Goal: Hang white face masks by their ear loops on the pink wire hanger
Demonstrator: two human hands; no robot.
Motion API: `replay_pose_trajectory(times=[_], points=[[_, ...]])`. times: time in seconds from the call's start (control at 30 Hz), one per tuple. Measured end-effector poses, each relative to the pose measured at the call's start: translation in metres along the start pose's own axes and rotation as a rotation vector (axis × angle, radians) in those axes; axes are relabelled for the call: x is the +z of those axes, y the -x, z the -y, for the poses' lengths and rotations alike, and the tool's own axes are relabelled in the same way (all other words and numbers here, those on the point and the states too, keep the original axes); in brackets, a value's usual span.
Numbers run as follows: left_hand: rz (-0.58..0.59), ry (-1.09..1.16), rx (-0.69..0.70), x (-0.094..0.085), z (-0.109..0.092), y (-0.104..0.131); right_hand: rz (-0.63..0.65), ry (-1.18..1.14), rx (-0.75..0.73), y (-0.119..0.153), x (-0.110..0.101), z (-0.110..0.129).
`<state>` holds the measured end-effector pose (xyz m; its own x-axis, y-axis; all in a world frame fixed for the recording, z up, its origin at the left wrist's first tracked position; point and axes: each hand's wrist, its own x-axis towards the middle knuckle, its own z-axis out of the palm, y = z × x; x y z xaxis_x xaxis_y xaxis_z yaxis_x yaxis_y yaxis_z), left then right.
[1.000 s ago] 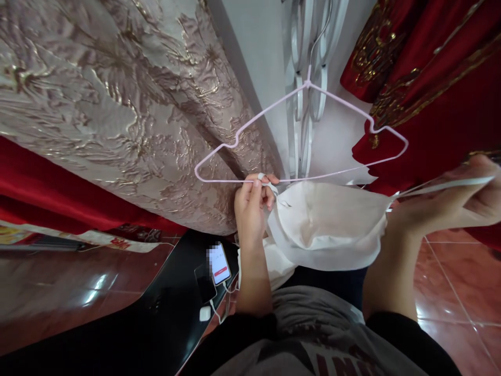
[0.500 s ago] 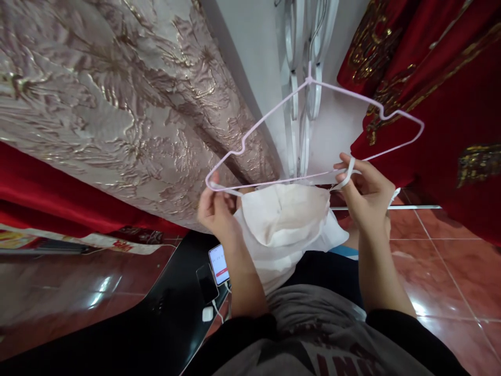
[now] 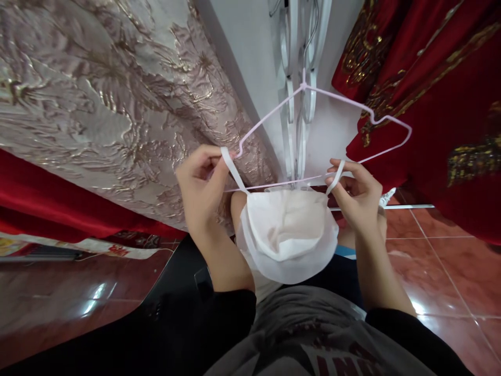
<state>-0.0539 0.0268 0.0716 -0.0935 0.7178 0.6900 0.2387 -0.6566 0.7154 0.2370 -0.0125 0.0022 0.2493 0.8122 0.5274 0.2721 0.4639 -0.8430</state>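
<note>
A pale pink clothes hanger (image 3: 303,86) hangs by its metal hook, its wide triangle facing me. Below its bottom bar hangs a white strappy garment (image 3: 287,235), its neckline sagging open. My left hand (image 3: 200,190) pinches the garment's left strap (image 3: 234,169) beside the hanger's left notch and hides that end of the hanger. Between the thumb and fingers of my right hand (image 3: 359,196) is the right strap (image 3: 337,176), pulled up into a loop near the bottom bar.
Behind the hanger stands a white metal rack (image 3: 291,104) with curved bars. A shiny pink-gold curtain (image 3: 136,104) hangs left, and red gold-trimmed fabric (image 3: 430,104) right. A black bench top (image 3: 156,303) lies low at left, above red floor tiles (image 3: 450,266).
My left hand has moved up and left, lifting the left strap from the hanger's lower left corner to its notch. The right hand still holds its strap. My left arm now covers the phones.
</note>
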Motion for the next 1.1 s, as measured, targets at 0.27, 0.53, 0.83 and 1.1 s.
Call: replay_pose_trajectory(times=[0.27,0.53,0.83,1.1], points=[[-0.154,0.057,-0.236,0.012,0.021,0.008,-0.017,-0.02,0.004,0.005,-0.006,-0.002],[-0.422,0.675,-0.467,0.057,0.058,0.075,-0.005,-0.051,0.019,0.011,0.01,0.003],[-0.472,0.527,-0.353,0.051,0.039,0.069,-0.612,-0.041,-0.357,-0.018,-0.036,-0.05],[-0.401,0.616,-0.37,0.05,0.039,0.068,-0.286,0.339,-0.31,-0.066,-0.063,0.009]])
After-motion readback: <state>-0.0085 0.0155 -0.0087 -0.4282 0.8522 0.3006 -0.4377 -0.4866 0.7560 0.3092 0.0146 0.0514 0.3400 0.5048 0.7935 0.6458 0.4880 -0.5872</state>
